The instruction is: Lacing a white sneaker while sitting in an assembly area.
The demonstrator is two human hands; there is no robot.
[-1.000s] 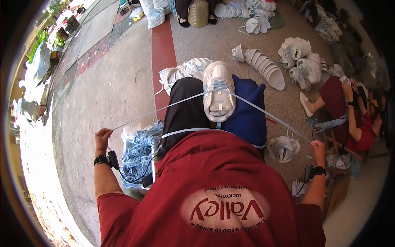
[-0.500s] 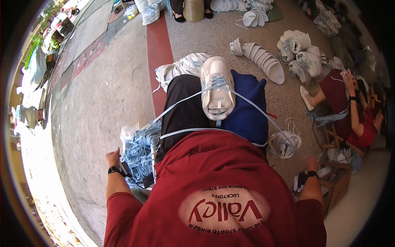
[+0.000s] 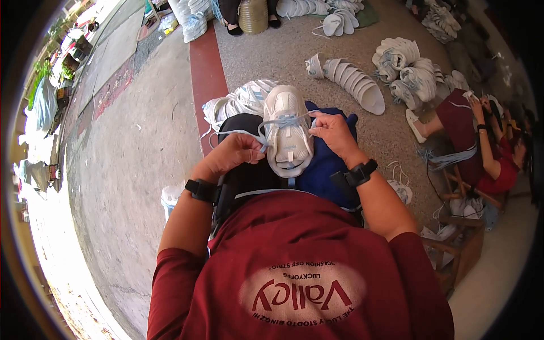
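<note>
A white and cream sneaker [image 3: 284, 101] rests on my lap, its toe pointing away from me. Light blue shoelace [image 3: 286, 120] crosses its front. My left hand [image 3: 231, 155] is closed in a pinch on the lace at the shoe's left side, with a loop rising above the fingers. On the opposite side my right hand [image 3: 338, 137] pinches the other part of the lace close to the shoe's edge. Both hands are just beside the sneaker, and dark cloth [image 3: 328, 175] lies under it over my legs.
Stacked white shoe uppers [image 3: 241, 102] lie just beyond my lap. A curved row of nested white pieces [image 3: 354, 85] and piled shoes [image 3: 416, 85] are farther right. Another person in red [image 3: 490, 164] sits at the right near a wooden stool [image 3: 462, 249].
Both hands have come in from far out at my sides to the shoe. The long lace strands that stretched out left and right are now gathered close to it.
</note>
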